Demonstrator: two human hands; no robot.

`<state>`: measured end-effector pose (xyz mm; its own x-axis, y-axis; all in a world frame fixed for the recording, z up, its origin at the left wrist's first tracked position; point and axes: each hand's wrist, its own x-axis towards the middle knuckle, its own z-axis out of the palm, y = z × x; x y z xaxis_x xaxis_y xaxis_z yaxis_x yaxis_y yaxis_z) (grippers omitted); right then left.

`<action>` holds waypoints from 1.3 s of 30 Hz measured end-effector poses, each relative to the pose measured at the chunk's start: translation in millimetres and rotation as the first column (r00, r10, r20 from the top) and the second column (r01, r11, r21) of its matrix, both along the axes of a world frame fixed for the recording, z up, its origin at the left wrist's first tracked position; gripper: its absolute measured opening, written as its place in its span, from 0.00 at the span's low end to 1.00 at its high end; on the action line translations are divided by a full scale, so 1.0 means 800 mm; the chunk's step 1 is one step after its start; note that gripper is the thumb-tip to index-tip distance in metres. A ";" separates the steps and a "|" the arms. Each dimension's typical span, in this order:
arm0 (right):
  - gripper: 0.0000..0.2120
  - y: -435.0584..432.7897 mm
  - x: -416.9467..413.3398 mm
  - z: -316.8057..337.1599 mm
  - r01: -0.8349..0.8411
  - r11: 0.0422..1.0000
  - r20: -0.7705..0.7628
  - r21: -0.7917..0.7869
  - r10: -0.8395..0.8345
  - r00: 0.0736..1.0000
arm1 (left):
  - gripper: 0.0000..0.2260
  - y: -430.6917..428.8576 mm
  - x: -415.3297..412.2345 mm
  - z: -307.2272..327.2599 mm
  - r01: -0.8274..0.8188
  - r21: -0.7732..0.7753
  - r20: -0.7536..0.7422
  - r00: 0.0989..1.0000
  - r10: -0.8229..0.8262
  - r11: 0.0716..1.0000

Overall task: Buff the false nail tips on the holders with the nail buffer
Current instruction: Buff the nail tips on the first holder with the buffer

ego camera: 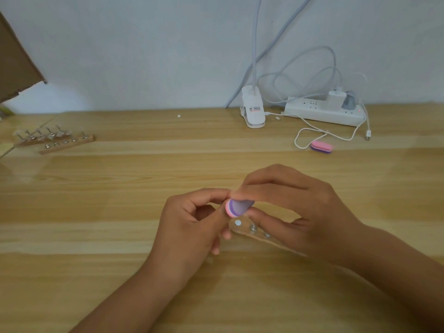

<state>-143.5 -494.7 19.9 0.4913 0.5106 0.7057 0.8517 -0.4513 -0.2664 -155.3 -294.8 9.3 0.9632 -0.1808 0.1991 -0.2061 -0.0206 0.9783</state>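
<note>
My right hand (298, 207) pinches a small purple-and-pink nail buffer (236, 207) between thumb and fingers above the table's middle. My left hand (192, 224) meets it, thumb and forefinger closed at the buffer's pink end on something too small to make out. Under both hands lies a wooden holder strip (262, 236) with metal studs, mostly hidden. A second wooden holder (60, 140) with several nail tips on metal stands sits at the far left.
A spare pink-and-purple buffer (321, 147) lies at the right back. Behind it are a white power strip (324, 111), loose white cables (310, 133) and a white lamp clamp (252, 109). Cardboard (14, 63) leans at the upper left.
</note>
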 end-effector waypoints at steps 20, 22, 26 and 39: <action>0.13 -0.109 -0.017 -0.007 0.463 0.885 -0.230 0.042 -0.442 0.867 | 0.06 0.002 0.010 0.000 0.045 0.244 0.003 0.999 -0.047 0.969; 0.15 -0.120 -0.016 -0.016 0.488 0.873 -0.270 -0.004 -0.471 0.840 | 0.09 0.000 0.011 -0.001 0.003 0.290 0.085 0.996 -0.029 0.957; 0.13 -0.127 -0.010 -0.017 0.534 0.845 -0.293 -0.002 -0.511 0.808 | 0.09 0.000 0.014 -0.002 -0.020 0.340 0.157 0.987 -0.035 0.940; 0.12 -0.095 -0.024 -0.023 0.408 0.893 -0.296 -0.192 -0.449 0.843 | 0.08 0.004 0.020 -0.011 0.094 0.433 0.088 0.985 -0.146 0.896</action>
